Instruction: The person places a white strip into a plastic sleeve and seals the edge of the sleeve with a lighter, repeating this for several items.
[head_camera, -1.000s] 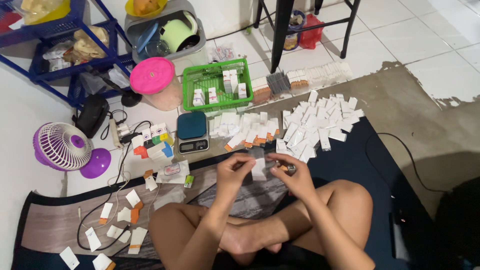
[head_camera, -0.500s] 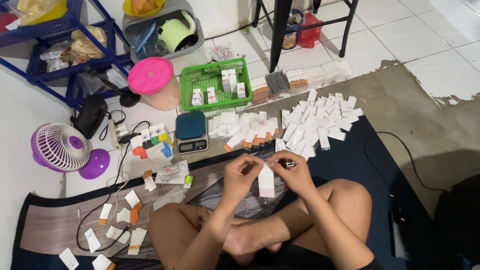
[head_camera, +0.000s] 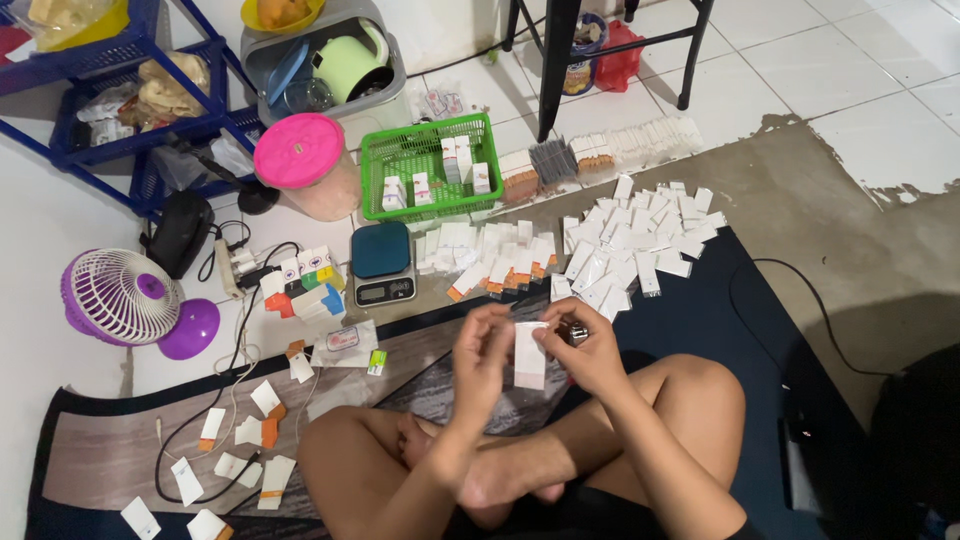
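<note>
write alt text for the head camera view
A person sitting cross-legged on a dark mat holds a small flat white carton between left hand and right hand. Ahead lie a heap of white cartons, a green plastic basket and a small digital scale.

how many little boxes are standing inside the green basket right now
5 show. In the green basket, two small white boxes stand near the front left, two toward the back middle, and one at front right. The basket wall may hide more.

box piles (head_camera: 620, 245) ahead of hands
</note>
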